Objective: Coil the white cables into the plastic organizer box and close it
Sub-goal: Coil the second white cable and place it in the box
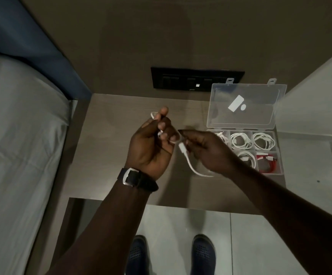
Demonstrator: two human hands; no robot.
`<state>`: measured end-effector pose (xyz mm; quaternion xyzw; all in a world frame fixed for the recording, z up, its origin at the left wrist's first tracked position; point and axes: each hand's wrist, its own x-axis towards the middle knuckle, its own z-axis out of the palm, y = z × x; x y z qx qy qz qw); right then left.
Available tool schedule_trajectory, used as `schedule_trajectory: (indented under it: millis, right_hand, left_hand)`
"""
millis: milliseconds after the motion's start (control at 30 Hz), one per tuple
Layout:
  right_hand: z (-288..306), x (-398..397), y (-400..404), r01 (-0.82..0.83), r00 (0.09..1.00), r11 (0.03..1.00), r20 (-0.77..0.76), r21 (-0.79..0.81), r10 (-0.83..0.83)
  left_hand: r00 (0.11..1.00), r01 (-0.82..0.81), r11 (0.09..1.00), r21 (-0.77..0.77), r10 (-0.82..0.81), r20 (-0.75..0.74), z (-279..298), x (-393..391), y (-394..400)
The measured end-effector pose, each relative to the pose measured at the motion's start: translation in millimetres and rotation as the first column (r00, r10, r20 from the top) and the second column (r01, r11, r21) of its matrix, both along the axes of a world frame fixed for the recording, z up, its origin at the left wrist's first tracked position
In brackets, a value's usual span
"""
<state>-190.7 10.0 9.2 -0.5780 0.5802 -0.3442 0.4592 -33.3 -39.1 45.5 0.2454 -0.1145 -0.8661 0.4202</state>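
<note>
Shoes (171, 255) at 6 o'clock cut off, left hand (151, 147) curled around white cable (188, 163), right hand (206, 149) pinching it, fingertips hidden, organizer box (268, 173) open at 3 o'clock, partly blocked.

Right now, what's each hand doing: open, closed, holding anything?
Left hand: closed on coiled loops of the white cable.
Right hand: fingers pinched on the same cable near its connector end.
</note>
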Motion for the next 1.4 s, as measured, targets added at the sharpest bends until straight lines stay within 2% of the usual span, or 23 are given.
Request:
schedule_trajectory:
  millis: [67,133,200,267,333,400,467,567,633,700,733,800,867,933,1000,1067,1167,1300,1400]
  right_hand:
    - [-3,14,16,-0.068,0.998,0.992,0.015,0.11,0.067]
    - [-2,21,26,-0.124,0.99,0.979,-0.039,0.162,0.132]
    - [6,19,29,-0.159,0.98,0.971,-0.092,0.179,0.177]
    - [19,18,29,-0.208,0.966,0.953,-0.106,0.22,0.235]
    - [32,17,28,-0.273,0.943,0.927,-0.121,0.259,0.311]
    - [46,12,24,-0.308,0.918,0.911,-0.167,0.273,0.36]
    - [59,2,16,-0.319,0.89,0.904,-0.238,0.284,0.389]
    - [72,-19,7,-0.349,0.754,0.884,-0.467,0.312,0.462]
    - [77,-29,0,-0.379,0.664,0.862,-0.55,0.337,0.506]
    - [80,-40,-8,-0.371,0.603,0.866,-0.622,0.336,0.5]
    - [81,-46,-13,-0.354,0.591,0.884,-0.659,0.306,0.465]
    - [79,-57,-21,-0.33,0.587,0.933,-0.743,0.143,0.321]
    - [70,-60,-25,-0.33,0.613,0.941,-0.773,-0.067,0.16]
    - [57,-59,-26,-0.289,0.714,0.937,-0.696,-0.194,0.076]
    - [41,-56,-27,-0.152,0.845,0.957,-0.535,-0.247,-0.004]
    - [27,-48,-23,0.02,0.938,0.981,-0.335,-0.194,-0.085]
    - [10,-21,-10,0.167,0.982,0.985,-0.085,-0.049,-0.17]
    - [2,9,6,0.291,0.924,0.939,0.201,0.184,-0.326]
    - [4,21,12,0.236,0.794,0.885,0.446,0.401,-0.414]
  left_hand:
    - [0.992,-0.122,0.99,0.072,0.119,0.044,-1,0,-5]
    - [0.975,-0.204,0.974,0.097,0.194,0.106,-5,-1,-9]
    - [0.943,-0.256,0.967,0.008,0.248,0.222,-9,-4,-10]
    - [0.863,-0.25,0.954,-0.164,0.296,0.41,-15,-5,-8]
    - [0.718,-0.074,0.908,-0.412,0.336,0.61,-21,-5,-2]
    - [0.569,0.235,0.792,-0.563,0.357,0.74,-28,-3,6]
    - [0.433,0.502,0.651,-0.569,0.38,0.817,-34,-2,12]
    - [0.311,0.694,0.497,-0.521,0.445,0.84,-41,0,16]
    - [0.258,0.759,0.453,-0.468,0.451,0.854,-43,1,19]
    - [0.235,0.77,0.485,-0.415,0.389,0.891,-43,1,21]
    - [0.251,0.745,0.539,-0.393,0.319,0.914,-42,0,22]
    - [0.326,0.669,0.663,-0.335,0.144,0.934,-37,0,23]
    - [0.462,0.597,0.747,-0.294,-0.019,0.887,-30,-1,26]
    - [0.643,0.528,0.804,-0.274,-0.167,0.748,-20,-2,30]
    - [0.816,0.446,0.855,-0.265,-0.267,0.513,-11,-4,31]
    - [0.934,0.323,0.919,-0.226,-0.272,0.232,-5,-5,30]
    - [0.983,0.175,0.979,-0.101,-0.179,-0.038,-2,-7,24]
    - [0.987,0.043,0.999,-0.017,-0.046,-0.154,-6,-8,19]
    - [0.988,-0.036,0.999,0.015,0.038,-0.147,-11,-7,18]
